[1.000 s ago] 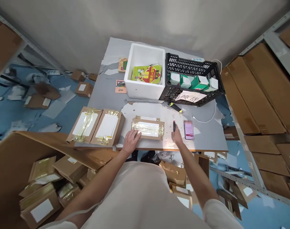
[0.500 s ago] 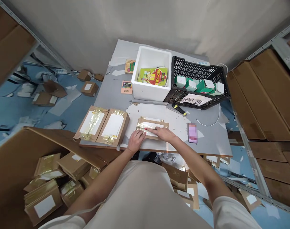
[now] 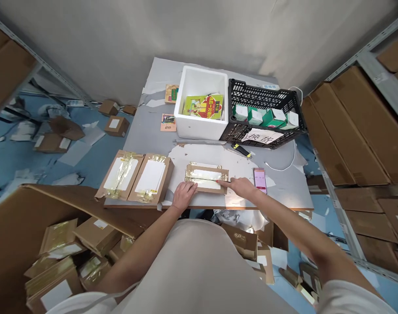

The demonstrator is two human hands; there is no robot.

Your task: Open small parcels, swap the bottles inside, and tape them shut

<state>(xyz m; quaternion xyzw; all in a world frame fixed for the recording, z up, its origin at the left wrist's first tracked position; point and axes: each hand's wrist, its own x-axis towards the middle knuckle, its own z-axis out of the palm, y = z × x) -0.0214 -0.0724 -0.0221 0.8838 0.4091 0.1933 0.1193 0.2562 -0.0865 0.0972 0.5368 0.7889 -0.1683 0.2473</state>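
A small flat cardboard box lies in front of me, bound with shiny yellowish tape and bearing white paper on top. My left hand grips its near left corner, fingers close together. At the box's right end, my right hand has its index finger pointing along the taped seam. A tiny red thing shows at that fingertip, too small to name; the other fingers curl under. Two larger taped boxes, one with a white label, stand side by side to the left.
Behind are a white foam box of booklets and a black crate with green-and-white cartons. A yellow-black box cutter, a phone and a white cable lie nearby. A large carton of parcels stands lower left.
My right hand has slid to the right along the top of the small box, from its middle to its right end. The left hand stays at the left corner. The view has shifted slightly.
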